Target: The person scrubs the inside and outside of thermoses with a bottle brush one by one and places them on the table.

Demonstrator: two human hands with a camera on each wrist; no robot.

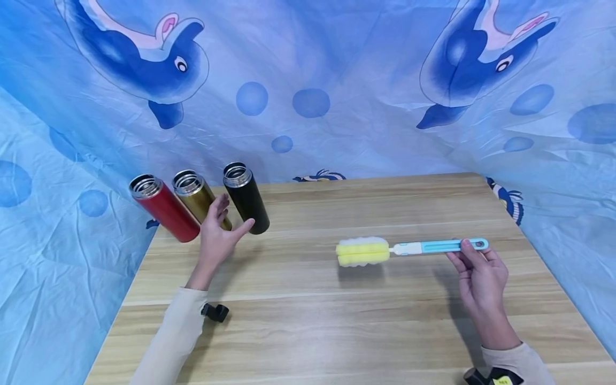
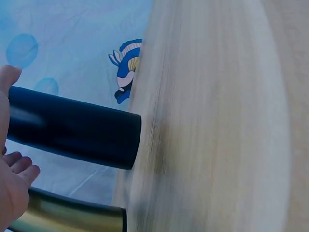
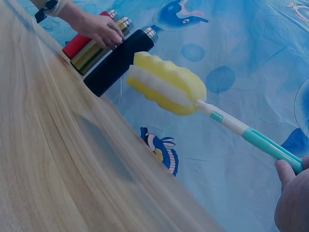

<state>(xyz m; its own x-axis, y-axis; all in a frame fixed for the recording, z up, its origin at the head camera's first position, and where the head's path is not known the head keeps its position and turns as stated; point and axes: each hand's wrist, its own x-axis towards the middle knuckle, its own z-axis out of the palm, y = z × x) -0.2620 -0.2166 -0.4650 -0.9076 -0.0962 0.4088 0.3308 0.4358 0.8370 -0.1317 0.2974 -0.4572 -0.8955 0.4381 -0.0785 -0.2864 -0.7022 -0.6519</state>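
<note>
One blk bottle (image 1: 247,200), prob. stiff, slick & lightish, best gripped mid-body; L hand (image 1: 218,235) spread wide nr it, R hand (image 1: 482,280) pinching sponge brush (image 1: 409,248) by hdl (image 1: 440,246).

A yellow label (image 1: 502,380) on the right wrist device (image 1: 475,377) has marks, perhaps letters, unreadably small.

A pale beige left sleeve (image 1: 168,337) ended at the wrist, a small black device (image 1: 215,312) fixed by its cuff — the matching right sleeve (image 1: 524,363) bore a black strapped unit (image 1: 514,376) with a yellow label (image 1: 502,380) (lettering too small to read).
</note>
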